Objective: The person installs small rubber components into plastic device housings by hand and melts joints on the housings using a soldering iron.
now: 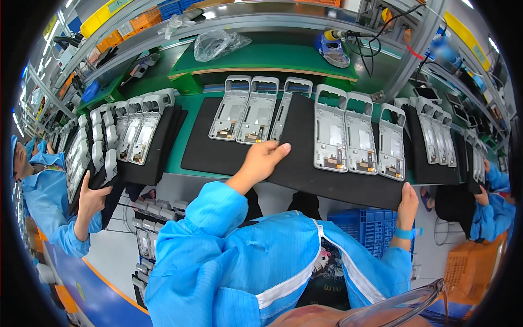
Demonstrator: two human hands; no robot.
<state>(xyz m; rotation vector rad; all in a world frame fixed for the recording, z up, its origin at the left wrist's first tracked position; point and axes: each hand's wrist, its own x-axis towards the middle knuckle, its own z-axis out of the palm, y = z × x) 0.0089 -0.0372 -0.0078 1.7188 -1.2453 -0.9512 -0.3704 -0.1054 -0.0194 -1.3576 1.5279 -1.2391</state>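
A black foam sheet (297, 136) spans both my hands at the bench's front edge. Several pale grey device housings (330, 136), each with a loop-shaped handle end, lie in a row on its right part. My left hand (266, 162) grips the left edge, thumb on top. At the near right corner my right hand (407, 206) is closed on the same sheet, some of its fingers hidden beneath. Under and left of it, a second black foam sheet (199, 131) carries more grey housings (231, 111), one partly covered by the sheet I hold.
Behind stands a raised green shelf (267, 57) with a clear plastic bag (215, 44) and a blue tool (332, 50). Co-workers handle similar housings at left (52, 191) and right (493, 199). A blue crate (365, 229) sits below the bench.
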